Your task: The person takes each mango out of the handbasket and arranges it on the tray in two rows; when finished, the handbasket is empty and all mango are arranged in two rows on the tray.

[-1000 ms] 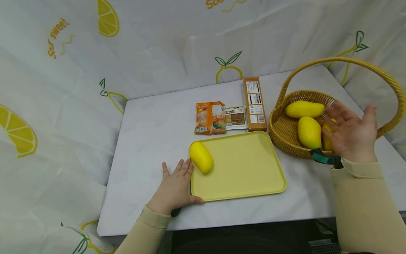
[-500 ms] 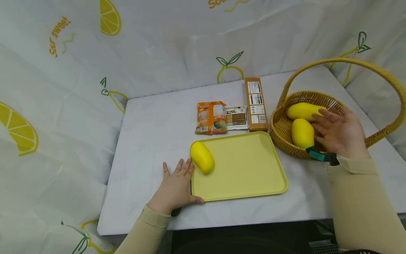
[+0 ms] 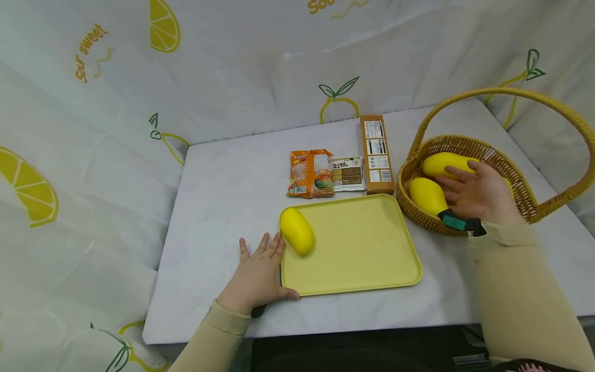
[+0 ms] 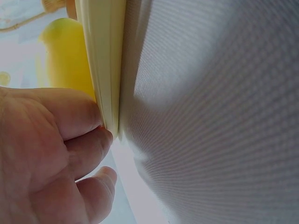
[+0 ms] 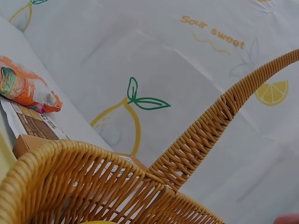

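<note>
In the head view, my left hand (image 3: 257, 279) rests with spread fingers against the left edge of a yellow tray (image 3: 358, 253); its thumb lies at the front corner. A yellow mango (image 3: 297, 231) lies at the tray's left end. My right hand (image 3: 483, 194) reaches into a wicker basket (image 3: 520, 188) with extended fingers, beside a front mango (image 3: 424, 194) and partly over a rear mango (image 3: 443, 163). Another bit of yellow fruit (image 3: 509, 186) shows behind this hand. The left wrist view shows left fingertips (image 4: 105, 137) at the tray's rim.
Behind the tray lie an orange snack packet (image 3: 310, 173), a smaller white-and-brown packet (image 3: 347, 174) and a long brown box (image 3: 376, 155). The basket's tall handle (image 3: 569, 116) arches over the right side. A lemon-print cloth (image 3: 232, 67) hangs behind the table.
My right hand has moved left inside the basket, and the front mango has shifted left with it. My left hand and the mango on the tray stay put.
</note>
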`<move>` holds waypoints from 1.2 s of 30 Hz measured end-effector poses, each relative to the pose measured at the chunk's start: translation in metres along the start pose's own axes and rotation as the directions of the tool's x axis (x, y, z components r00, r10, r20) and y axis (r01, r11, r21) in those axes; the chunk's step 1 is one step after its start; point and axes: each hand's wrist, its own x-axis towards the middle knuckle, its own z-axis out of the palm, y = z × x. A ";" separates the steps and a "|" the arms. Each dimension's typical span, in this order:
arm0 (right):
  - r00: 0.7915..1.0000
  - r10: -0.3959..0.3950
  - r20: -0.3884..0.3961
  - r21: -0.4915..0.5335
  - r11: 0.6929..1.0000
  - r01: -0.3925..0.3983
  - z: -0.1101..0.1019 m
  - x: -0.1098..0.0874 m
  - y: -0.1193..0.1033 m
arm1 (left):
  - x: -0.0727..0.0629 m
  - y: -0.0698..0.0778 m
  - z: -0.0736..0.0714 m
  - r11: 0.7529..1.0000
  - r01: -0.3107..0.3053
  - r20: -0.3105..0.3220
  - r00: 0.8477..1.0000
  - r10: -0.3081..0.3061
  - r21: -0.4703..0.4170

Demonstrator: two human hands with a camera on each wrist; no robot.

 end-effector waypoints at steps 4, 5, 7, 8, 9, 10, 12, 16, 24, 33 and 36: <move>0.999 0.012 0.030 -0.010 1.000 -0.012 0.002 0.004 0.002 | 0.001 0.000 -0.001 1.000 -0.002 0.004 1.000 0.002 -0.002; 0.999 0.014 0.030 -0.012 1.000 -0.014 0.003 0.005 0.003 | 0.001 0.001 -0.001 1.000 -0.003 0.005 1.000 0.003 -0.002; 0.999 0.021 0.034 -0.020 1.000 -0.020 0.005 0.008 0.004 | 0.001 0.001 -0.002 1.000 -0.003 0.004 1.000 0.003 -0.002; 0.999 0.024 0.029 -0.016 1.000 -0.024 0.006 0.009 0.005 | 0.001 0.001 -0.002 1.000 -0.002 0.003 1.000 0.002 -0.001; 0.999 0.028 0.029 -0.021 0.999 -0.027 0.007 0.011 0.005 | 0.001 0.001 -0.002 1.000 -0.001 0.003 1.000 0.001 0.000; 0.999 0.031 0.027 -0.028 0.999 -0.030 0.008 0.012 0.006 | 0.001 0.001 -0.002 1.000 0.000 0.002 1.000 0.000 0.002; 0.999 0.031 0.020 -0.046 0.999 -0.030 0.010 0.014 0.007 | 0.000 0.000 -0.003 1.000 0.001 0.000 1.000 -0.001 0.002; 0.998 0.055 0.017 -0.104 0.993 -0.053 0.013 0.018 0.008 | 0.000 0.000 -0.002 1.000 0.002 -0.002 1.000 -0.002 0.003; 0.994 0.111 0.024 -0.372 0.923 -0.094 0.010 0.029 0.006 | -0.001 0.001 -0.003 1.000 -0.001 -0.003 1.000 0.001 -0.003; 0.999 0.047 0.005 -0.372 0.927 -0.041 0.016 0.037 0.015 | 0.000 0.000 -0.002 1.000 -0.002 0.004 1.000 0.002 0.012; 1.000 0.020 -0.014 -0.337 0.941 -0.024 0.021 0.039 0.018 | 0.000 0.000 -0.002 1.000 -0.003 0.004 1.000 0.003 0.017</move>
